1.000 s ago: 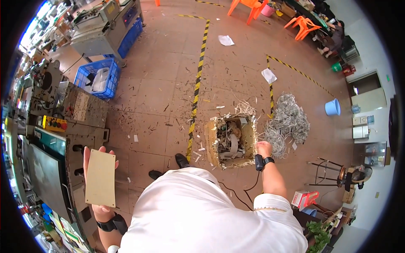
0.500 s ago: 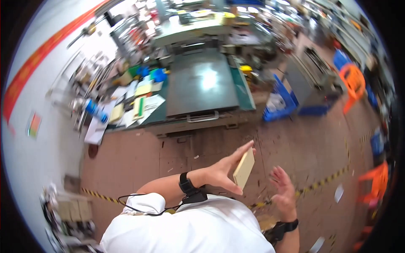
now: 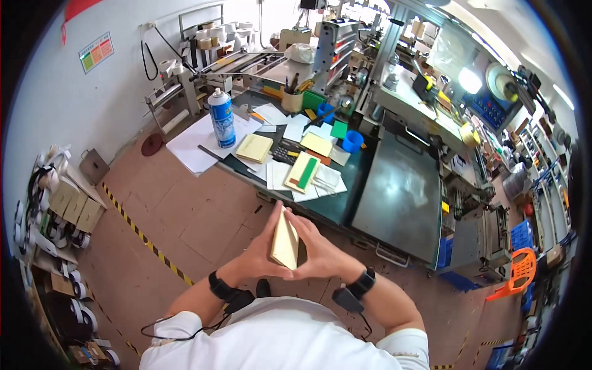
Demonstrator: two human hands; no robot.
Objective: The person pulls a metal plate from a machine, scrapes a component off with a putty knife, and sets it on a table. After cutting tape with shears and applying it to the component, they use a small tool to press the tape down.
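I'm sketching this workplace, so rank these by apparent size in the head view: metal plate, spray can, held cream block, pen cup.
Largest to smallest:
1. Metal plate
2. Spray can and cream block: too alike to rank; the block is nearer the camera
3. Pen cup

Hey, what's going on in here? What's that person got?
Someone in a white top has a pale yellow block in both bare hands: the left hand is along one side, and the right hand curves around the other. The block is just in front of a green workbench. On the bench, a blue and white spray can stands upright on white paper.
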